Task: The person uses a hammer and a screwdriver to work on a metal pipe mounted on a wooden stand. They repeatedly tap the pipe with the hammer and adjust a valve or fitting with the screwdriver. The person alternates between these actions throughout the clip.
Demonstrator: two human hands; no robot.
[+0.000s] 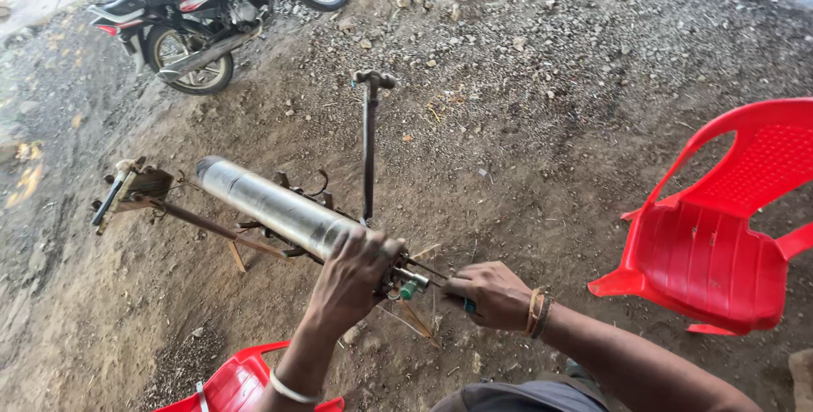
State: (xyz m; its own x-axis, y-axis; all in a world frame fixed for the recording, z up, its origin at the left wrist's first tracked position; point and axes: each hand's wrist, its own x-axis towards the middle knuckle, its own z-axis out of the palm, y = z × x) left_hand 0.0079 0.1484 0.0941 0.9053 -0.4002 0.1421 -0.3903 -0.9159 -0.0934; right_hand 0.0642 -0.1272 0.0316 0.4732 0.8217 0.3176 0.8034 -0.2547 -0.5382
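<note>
A long shiny steel cylinder [269, 205] lies tilted on a rusty metal stand [178, 209] over the dirt ground. My left hand [349, 275] grips the near end of the cylinder from above. My right hand [489, 293] is closed on a small tool with a green handle, its tip at the fittings and wires [410, 282] that stick out of the cylinder's near end. A dark upright lever [369, 145] with a knobbed top rises just behind the cylinder.
A red plastic chair [720, 234] stands at the right. Another red plastic seat [237, 382] is at the bottom edge under my left arm. A red and black motorcycle [212, 5] is parked at the upper left. Gravel and stones cover the ground.
</note>
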